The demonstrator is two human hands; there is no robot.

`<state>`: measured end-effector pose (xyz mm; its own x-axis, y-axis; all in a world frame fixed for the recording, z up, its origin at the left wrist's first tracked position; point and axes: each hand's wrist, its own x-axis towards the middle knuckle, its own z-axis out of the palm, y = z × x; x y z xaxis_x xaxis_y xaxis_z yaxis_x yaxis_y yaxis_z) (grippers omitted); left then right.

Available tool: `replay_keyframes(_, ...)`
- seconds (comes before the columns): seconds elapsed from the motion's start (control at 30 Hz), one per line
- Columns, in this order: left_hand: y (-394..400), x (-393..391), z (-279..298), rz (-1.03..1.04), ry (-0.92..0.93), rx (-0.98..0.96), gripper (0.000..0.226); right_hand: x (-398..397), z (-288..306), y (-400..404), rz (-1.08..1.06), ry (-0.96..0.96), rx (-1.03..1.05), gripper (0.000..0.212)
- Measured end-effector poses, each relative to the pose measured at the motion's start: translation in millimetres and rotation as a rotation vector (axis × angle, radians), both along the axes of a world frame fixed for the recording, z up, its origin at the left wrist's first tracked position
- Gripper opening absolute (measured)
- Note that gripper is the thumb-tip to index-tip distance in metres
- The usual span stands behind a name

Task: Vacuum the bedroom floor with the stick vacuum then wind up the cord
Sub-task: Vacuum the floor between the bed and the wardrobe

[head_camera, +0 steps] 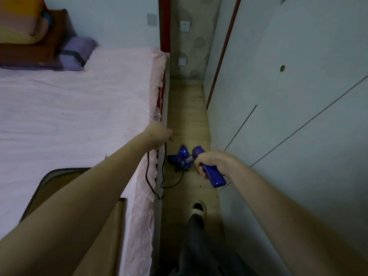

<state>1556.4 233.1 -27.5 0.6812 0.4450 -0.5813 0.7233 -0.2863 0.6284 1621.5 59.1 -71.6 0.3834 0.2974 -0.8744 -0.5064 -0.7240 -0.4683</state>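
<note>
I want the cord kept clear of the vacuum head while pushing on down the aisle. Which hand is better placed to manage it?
The left hand: it already holds the black cord up at the bed edge. The right hand grips the blue vacuum handle and is needed for steering.

Single head view, forward and down, floorward

Your right hand [207, 162] grips the vacuum [199, 158] handle; your left hand [159, 136] holds the cord [164, 166] at the bed [79, 108] edge.

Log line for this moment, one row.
right hand grips stick vacuum handle | left hand holds cord | floor head between bed, wardrobe
</note>
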Motion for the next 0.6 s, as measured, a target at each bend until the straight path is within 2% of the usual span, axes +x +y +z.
replay_keyframes(0.3, -6, 17, 14, 0.000, 0.000, -0.002, 0.026, 19, -4, -9, 0.033, -0.039, 0.012, 0.042)
replay_keyframes(0.6, 28, 77, 5, 0.144, 0.020, -0.032, 0.030, 105, -32, 47, 0.001, -0.065, 0.003, 0.042)
